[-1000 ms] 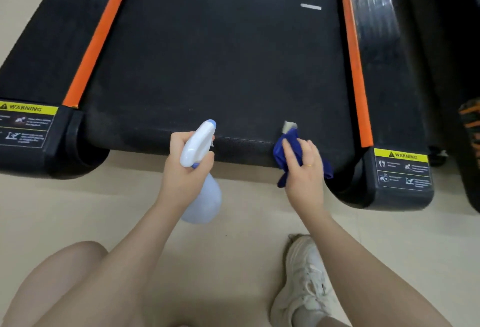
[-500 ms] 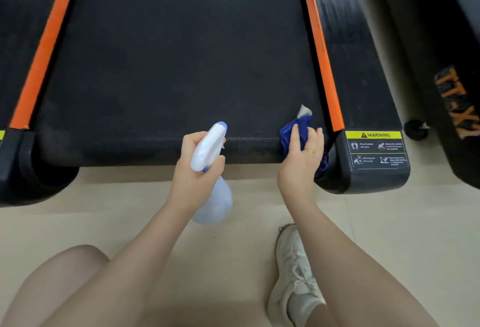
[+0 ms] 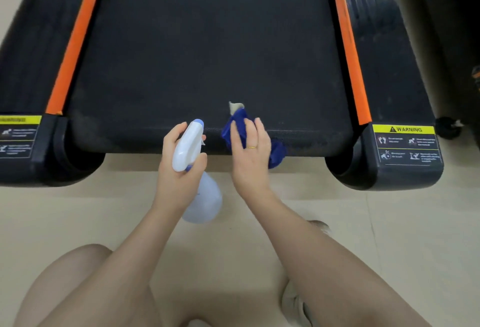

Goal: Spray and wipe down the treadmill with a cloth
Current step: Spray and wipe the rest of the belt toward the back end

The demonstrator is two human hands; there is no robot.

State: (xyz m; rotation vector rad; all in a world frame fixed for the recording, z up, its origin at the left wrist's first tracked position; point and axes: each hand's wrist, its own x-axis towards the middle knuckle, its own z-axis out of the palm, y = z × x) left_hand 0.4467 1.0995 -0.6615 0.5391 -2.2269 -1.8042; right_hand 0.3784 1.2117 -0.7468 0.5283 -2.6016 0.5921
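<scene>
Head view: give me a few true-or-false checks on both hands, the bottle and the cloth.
1. The left hand grips the spray bottle. True.
2. The blue cloth lies on the floor. False: the right hand presses it on the belt's rear edge.
3. The bottle stands on the belt. False: it is held in the air.
4. Orange strips run along both sides of the belt. True.
</scene>
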